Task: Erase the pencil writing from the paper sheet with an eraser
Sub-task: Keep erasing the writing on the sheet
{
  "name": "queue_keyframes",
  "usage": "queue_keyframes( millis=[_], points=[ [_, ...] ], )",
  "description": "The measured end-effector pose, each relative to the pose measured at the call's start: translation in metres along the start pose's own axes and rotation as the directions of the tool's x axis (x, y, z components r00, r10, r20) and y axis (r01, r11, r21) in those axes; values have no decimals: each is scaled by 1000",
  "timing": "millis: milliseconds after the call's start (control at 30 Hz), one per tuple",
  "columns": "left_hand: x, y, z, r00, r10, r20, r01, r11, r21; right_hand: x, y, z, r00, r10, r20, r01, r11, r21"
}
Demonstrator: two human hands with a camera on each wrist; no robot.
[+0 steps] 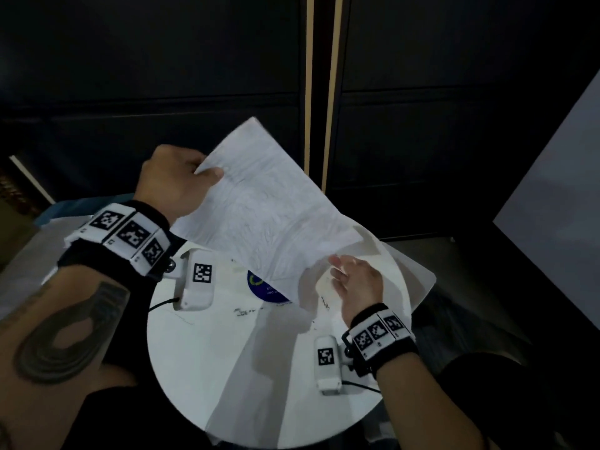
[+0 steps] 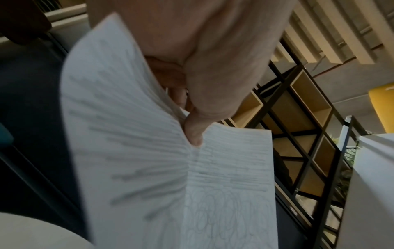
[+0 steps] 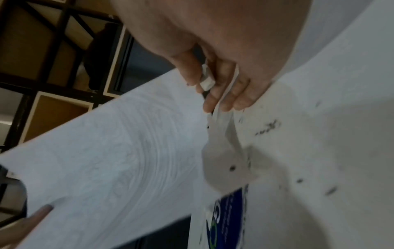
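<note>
Nearest: right hand (image 1: 357, 284), fingers clamped on the lower corner of a thin white paper sheet (image 1: 266, 216), a small white block eraser (image 3: 206, 79) tucked between them. Sheet: light, limp, tears easily; best held at opposite edges. Faint grey pencil loops and lines cover it. Held above the round white table (image 1: 201, 368). Farther: left hand (image 1: 175, 180), thumb pinching the upper edge.

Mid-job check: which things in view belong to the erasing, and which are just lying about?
Part of the job:
- paper sheet, lifted off the table, faint pencil marks on it
- left hand, pinching the sheet's upper edge
- right hand, at its lower edge
- small white eraser, held in the right hand's fingers

Lying about:
- round white table
- blue sticker on it
- dark crumbs
</note>
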State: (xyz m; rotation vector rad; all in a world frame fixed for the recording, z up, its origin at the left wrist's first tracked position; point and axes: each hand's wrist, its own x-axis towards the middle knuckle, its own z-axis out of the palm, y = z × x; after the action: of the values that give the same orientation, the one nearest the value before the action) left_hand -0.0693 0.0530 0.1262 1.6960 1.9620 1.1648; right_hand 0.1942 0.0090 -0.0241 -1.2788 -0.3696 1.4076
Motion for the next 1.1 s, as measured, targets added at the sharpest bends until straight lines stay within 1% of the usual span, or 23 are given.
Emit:
queue_keyframes(
  millis=[33, 67, 167, 233, 300, 333, 367, 400, 433, 467, 500, 567, 600, 633, 700, 767, 800, 833, 867, 933, 1000, 1033, 1100],
  points=[
    [3, -7, -4, 1000, -8, -15, 8, 1000, -2, 2, -2, -5, 999, -34, -8, 34, 999, -8],
    [8, -15, -8, 999, -25, -36, 25, 1000, -2, 0, -5, -10, 999, -45, 31, 46, 999, -8],
    [16, -47, -17, 987, -125, -106, 122, 992, -31, -22, -9, -16, 977, 5, 213, 1, 1000, -26],
    [17, -69, -18, 965, -206, -162, 199, 978, -55, -41, 2, -12, 936, 112, 333, -78, 990, -115],
    [12, -92, -13, 930, -319, -184, 303, 947, -109, -58, 21, -5, 866, 264, 424, -171, 954, -245],
    [8, -103, -9, 915, -367, -168, 353, 929, -107, -64, 31, -3, 835, 327, 442, -206, 932, -299],
    [3, -114, -5, 901, -410, -140, 403, 912, -76, -65, 38, -1, 828, 356, 433, -221, 917, -331],
    [-2, -125, 1, 889, -445, -107, 443, 895, -41, -61, 41, -2, 852, 339, 400, -210, 919, -334],
    [-6, -136, 5, 875, -478, -82, 478, 878, -13, -54, 41, -4, 897, 272, 348, -162, 936, -313],
    [-10, -149, 11, 856, -513, -67, 514, 858, 0, -42, 38, -7, 942, 174, 286, -92, 956, -278],
    [-13, -158, 17, 843, -534, -57, 535, 845, 5, -30, 32, -9, 973, 68, 222, -11, 968, -250],
    [-21, -171, 27, 835, -548, -54, 548, 836, -2, -17, 17, -14, 988, -77, 131, 109, 960, -257],
    [-23, -176, 31, 833, -550, -63, 551, 835, -12, -18, 12, -15, 986, -104, 128, 135, 957, -258],
    [-25, -178, 35, 835, -546, -67, 547, 837, -4, -26, 9, -14, 982, -91, 167, 130, 961, -246],
    [-28, -183, 41, 848, -523, -82, 527, 850, 24, -48, 18, -12, 946, 39, 322, 42, 970, -240],
    [-27, -186, 45, 862, -500, -88, 503, 864, 20, -71, 39, -11, 852, 252, 458, -110, 943, -315],
    [-27, -187, 47, 867, -491, -89, 494, 869, 14, -79, 51, -12, 804, 343, 485, -169, 915, -366],
    [-26, -187, 47, 870, -486, -85, 488, 873, 14, -82, 58, -13, 780, 393, 487, -200, 894, -402],
    [-26, -189, 47, 872, -483, -83, 486, 874, 19, -80, 61, -13, 786, 404, 468, -217, 889, -404],
    [-27, -193, 47, 878, -474, -72, 477, 879, 26, -61, 54, -16, 862, 317, 395, -195, 928, -318],
    [-29, -196, 46, 886, -462, -46, 463, 885, 37, -32, 36, -20, 943, 143, 300, -69, 967, -245],
    [-30, -196, 46, 890, -456, -30, 457, 889, 45, -18, 24, -21, 963, 57, 263, 8, 971, -240],
    [-30, -198, 44, 896, -444, 7, 442, 893, 82, 4, 4, -21, 973, -76, 216, 130, 961, -246]
  ],
)
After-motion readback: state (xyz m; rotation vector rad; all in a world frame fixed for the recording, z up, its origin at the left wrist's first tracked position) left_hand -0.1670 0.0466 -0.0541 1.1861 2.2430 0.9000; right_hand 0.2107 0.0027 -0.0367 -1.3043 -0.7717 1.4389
